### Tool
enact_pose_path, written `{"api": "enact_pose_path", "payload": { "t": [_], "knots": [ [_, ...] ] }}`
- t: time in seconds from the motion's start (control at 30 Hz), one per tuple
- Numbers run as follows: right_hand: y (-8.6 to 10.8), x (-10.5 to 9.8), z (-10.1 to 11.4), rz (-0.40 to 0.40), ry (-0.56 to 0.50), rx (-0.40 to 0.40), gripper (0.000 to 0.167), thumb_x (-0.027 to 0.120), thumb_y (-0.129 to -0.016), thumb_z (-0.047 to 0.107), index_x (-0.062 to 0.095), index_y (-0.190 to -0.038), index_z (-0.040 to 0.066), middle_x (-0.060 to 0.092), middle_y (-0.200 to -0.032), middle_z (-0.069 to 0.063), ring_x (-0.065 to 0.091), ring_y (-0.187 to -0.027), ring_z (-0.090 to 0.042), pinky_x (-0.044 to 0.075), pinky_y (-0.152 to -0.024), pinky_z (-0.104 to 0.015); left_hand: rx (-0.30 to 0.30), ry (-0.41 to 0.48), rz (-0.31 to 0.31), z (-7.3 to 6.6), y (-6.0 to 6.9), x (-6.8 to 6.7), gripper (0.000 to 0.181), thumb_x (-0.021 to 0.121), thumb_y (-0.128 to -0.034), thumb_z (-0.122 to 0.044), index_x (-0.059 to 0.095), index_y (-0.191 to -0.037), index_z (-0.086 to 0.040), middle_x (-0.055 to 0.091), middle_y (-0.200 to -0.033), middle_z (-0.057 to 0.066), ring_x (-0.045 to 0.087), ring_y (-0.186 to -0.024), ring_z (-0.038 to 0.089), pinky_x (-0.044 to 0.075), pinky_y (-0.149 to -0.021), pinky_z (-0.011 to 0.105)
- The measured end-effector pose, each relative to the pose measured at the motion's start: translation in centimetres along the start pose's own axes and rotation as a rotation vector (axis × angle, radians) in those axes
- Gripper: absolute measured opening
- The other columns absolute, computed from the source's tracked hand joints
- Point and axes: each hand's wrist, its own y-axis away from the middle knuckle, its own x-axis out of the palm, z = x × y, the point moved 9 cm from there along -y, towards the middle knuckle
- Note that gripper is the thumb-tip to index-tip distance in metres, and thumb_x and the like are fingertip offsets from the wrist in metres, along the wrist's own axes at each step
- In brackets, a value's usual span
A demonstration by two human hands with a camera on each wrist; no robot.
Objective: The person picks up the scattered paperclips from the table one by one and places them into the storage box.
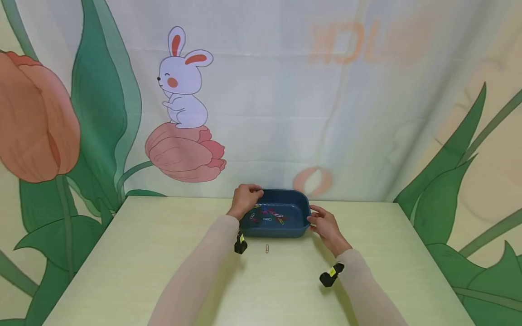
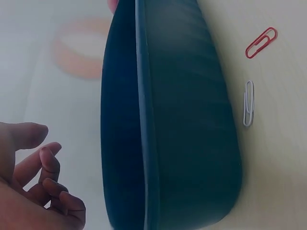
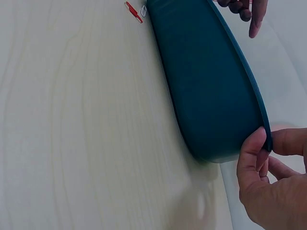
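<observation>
A dark blue plastic basin [image 1: 281,233] sits near the table's back edge, with several colourful paper clips [image 1: 267,219] inside. My right hand [image 1: 326,226] pinches its right end; in the right wrist view, thumb and finger meet at the rim [image 3: 261,110]. At the left end, my left hand [image 1: 246,200] is over the basin in the head view. The left wrist view shows that left hand [image 2: 41,182] apart from the basin wall, fingers loosely bent and holding nothing. A red paper clip [image 2: 261,42] and a white paper clip [image 2: 248,103] lie on the table beside the basin.
The pale wooden table [image 1: 171,258] ends at a hanging cloth [image 1: 265,113] printed with a rabbit and tulips, close behind the basin. Small black cameras [image 1: 240,244] are strapped at both wrists.
</observation>
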Motion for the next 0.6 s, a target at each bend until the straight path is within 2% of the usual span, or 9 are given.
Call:
{"api": "enact_pose_path", "payload": {
  "t": [0.13,0.3,0.6],
  "knots": [
    [-0.3,-0.2,-0.4,-0.014,0.002,0.003,0.047,0.056,-0.096,0.001,0.050,-0.142,0.010,0.047,-0.101,-0.001,0.053,-0.079,-0.012,0.053,-0.072,-0.026,0.019,0.012,0.000,-0.3,0.3,-0.3,0.029,0.062,-0.0961,-0.024,0.071,-0.120,-0.009,0.070,-0.110,0.011,0.064,-0.089,0.023,0.053,-0.077,0.036],
    [-0.3,-0.2,-0.5,-0.010,0.000,0.014,0.047,0.056,-0.096,0.001,0.050,-0.142,0.010,0.047,-0.102,-0.002,0.053,-0.079,-0.012,0.054,-0.075,-0.028,0.057,0.014,-0.005,-0.9,1.0,-1.1,0.029,0.062,-0.0956,-0.025,0.071,-0.118,-0.010,0.065,-0.088,0.007,0.052,-0.073,0.019,0.042,-0.067,0.030],
    [-0.3,-0.2,-0.3,-0.005,0.007,0.015,0.047,0.057,-0.095,0.001,0.050,-0.141,0.010,0.048,-0.101,-0.002,0.054,-0.078,-0.012,0.053,-0.071,-0.025,0.134,-0.003,-0.011,-1.2,3.0,-2.2,0.026,0.064,-0.0942,-0.021,0.072,-0.115,-0.008,0.054,-0.076,0.000,0.046,-0.068,0.015,0.036,-0.063,0.027]
  ]
}}
